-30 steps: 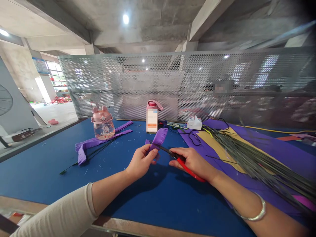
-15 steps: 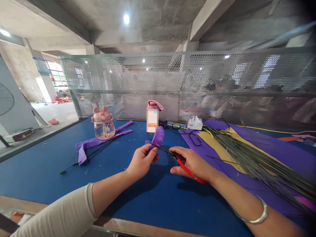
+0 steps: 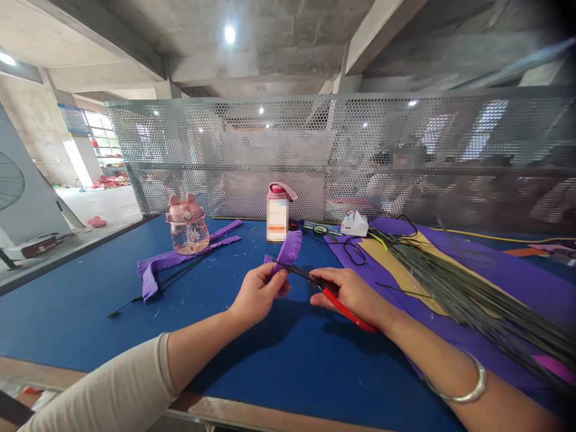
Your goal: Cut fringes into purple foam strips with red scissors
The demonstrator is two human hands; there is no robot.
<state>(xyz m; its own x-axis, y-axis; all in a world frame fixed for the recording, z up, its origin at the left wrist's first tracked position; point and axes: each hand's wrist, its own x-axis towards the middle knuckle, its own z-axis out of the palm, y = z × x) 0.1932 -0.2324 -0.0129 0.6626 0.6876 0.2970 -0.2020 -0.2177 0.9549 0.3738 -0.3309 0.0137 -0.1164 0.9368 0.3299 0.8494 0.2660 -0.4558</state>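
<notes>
My left hand (image 3: 258, 294) pinches a folded strip of purple crepe paper (image 3: 288, 251) and holds it upright above the blue table (image 3: 135, 336). My right hand (image 3: 353, 295) grips red-handled scissors (image 3: 335, 300). Their dark blades point left and meet the lower edge of the purple strip, just above my left thumb. A silver bangle (image 3: 468, 390) sits on my right wrist.
A pink bear-eared water bottle (image 3: 188, 224) and long purple fringed strips (image 3: 180, 258) lie at the left. A pink-capped bottle (image 3: 278, 213) and a small white box (image 3: 354, 224) stand by the perforated metal screen (image 3: 315, 150). Purple and yellow sheets (image 3: 405, 264) with a bundle of dark green wires (image 3: 468, 294) cover the right.
The purple strip shifted slightly in my left hand and the scissors' grip closed and opened a little; both hands stay in nearly the same place.
</notes>
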